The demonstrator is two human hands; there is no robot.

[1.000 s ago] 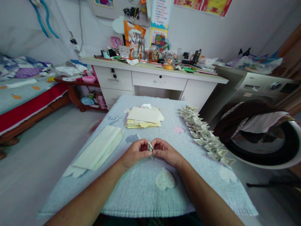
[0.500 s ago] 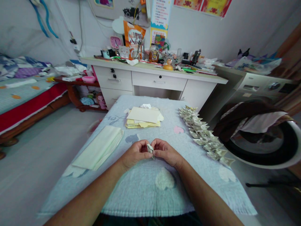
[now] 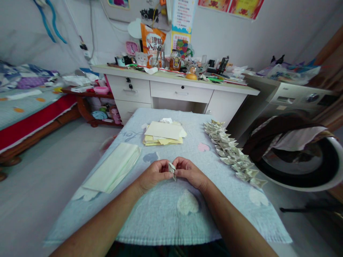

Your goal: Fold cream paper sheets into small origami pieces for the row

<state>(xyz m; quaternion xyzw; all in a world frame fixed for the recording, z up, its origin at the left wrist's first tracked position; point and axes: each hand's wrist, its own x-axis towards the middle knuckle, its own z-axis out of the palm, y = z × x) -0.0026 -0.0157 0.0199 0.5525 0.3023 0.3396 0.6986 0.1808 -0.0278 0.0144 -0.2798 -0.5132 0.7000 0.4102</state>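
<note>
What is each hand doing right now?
Left hand: closed, pinching the small folded paper.
Right hand: closed, pinching the same piece's other side.

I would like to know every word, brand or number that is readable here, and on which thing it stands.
"津味": on the orange bag; its other characters are unclear or partly hidden.
Too small or blurred: text on the wall posters, jar, washer and clock.
Tablecloth: grey script, not clear enough to read.
Held paper: no readable text.

Soft cool light, dimmer right side, stretched edges
</note>
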